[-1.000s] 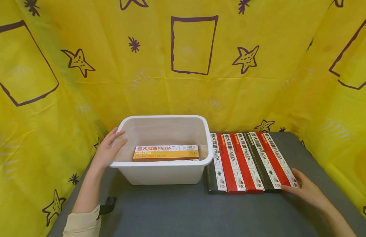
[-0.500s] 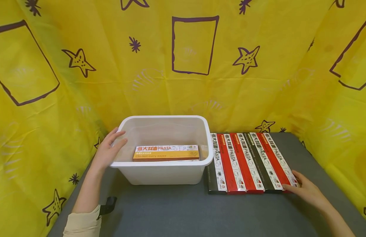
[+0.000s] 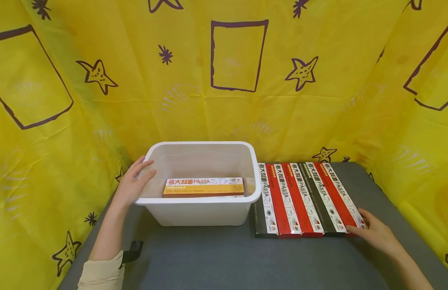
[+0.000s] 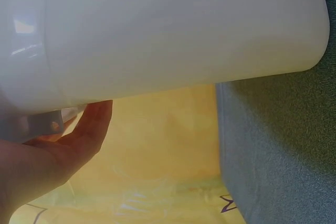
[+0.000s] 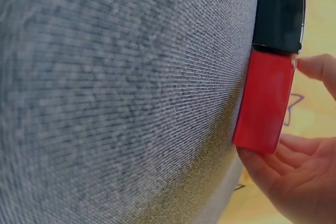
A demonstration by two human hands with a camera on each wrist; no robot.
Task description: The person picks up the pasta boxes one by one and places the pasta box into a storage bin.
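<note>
At the far left, beyond the cream cloth sleeve [image 3: 102,272], the left hand [image 3: 129,183] holds the left rim of a white plastic rectangular bin [image 3: 198,213], its fingers hooked over and under the edge. Inside, a yellow-and-white printed cardboard pasta box [image 3: 203,187] lies lengthwise near the front wall, with room behind it up to the back wall. Grey cloth-covered table [image 3: 224,257] stretches from the bin's front toward the viewer. The bin's right rim comes just beside a flat row of five long cardboard pasta boxes: a black-and-white box [image 3: 260,217], two red-and-white boxes [image 3: 301,201], another black-and-white box [image 3: 317,199] and an outermost red-and-white box [image 3: 337,193]. Their near ends stand roughly level. The right hand [image 3: 377,237] grips that last box's near end, thumb on its left edge, fingers on its right. Farther right, table remains before the yellow printed curtain [image 3: 419,161].
</note>
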